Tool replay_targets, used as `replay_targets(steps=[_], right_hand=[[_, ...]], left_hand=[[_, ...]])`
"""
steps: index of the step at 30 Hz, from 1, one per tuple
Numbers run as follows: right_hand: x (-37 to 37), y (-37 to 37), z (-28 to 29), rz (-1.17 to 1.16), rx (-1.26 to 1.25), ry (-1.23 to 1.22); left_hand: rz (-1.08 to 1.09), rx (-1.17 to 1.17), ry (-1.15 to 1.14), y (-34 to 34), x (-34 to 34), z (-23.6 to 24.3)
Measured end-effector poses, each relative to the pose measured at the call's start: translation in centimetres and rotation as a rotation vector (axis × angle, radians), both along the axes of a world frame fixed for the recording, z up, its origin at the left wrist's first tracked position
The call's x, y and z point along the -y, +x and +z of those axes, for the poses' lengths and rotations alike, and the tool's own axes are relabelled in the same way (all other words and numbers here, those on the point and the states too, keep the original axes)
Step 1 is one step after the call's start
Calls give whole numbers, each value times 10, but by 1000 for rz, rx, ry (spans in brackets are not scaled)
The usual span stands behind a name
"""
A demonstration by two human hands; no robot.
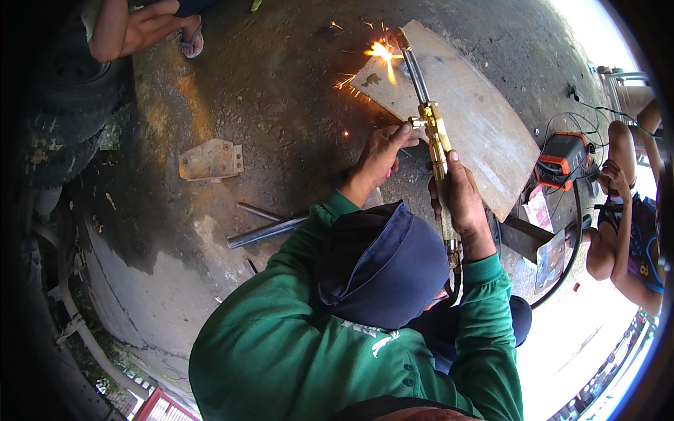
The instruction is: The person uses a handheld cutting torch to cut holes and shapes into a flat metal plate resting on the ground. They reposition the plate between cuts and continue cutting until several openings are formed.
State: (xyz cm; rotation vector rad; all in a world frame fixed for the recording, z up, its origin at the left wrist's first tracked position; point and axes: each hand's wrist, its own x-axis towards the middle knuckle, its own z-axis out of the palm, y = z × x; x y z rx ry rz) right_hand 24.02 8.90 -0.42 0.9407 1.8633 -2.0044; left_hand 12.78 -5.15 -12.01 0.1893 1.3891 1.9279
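A brass-and-steel cutting torch (439, 140) slants up and away from me, its angled tip at the far left edge of a worn metal plate (474, 105). A bright orange flame and sparks (382, 55) burst beside the tip. My right hand (460, 196) is wrapped round the torch's handle. On the torch's left side, my left hand (382, 158) is closed at the brass valve fitting, thumb on top; its lower fingers are partly hidden. Dark hoses leave the near end of the handle, close to my right wrist.
Left on the ground lie a rusty bracket (210, 160) and metal tubes (263, 233). An orange-and-black machine (562, 161) with cables stands right, near a seated person (621, 231). Another person's sandalled foot (191, 38) is at upper left. Tyres (77, 77) line the left side.
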Motion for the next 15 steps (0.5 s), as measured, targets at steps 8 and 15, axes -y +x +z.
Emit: replay_targets(steps=[8,15], right_hand=[[1,-1,3,-24,27,0],[1,-2,3,-27,29,10]], left_hand=[[7,-31,16,0,-2,2],[-6,-2,-9,-2,-1,-2]])
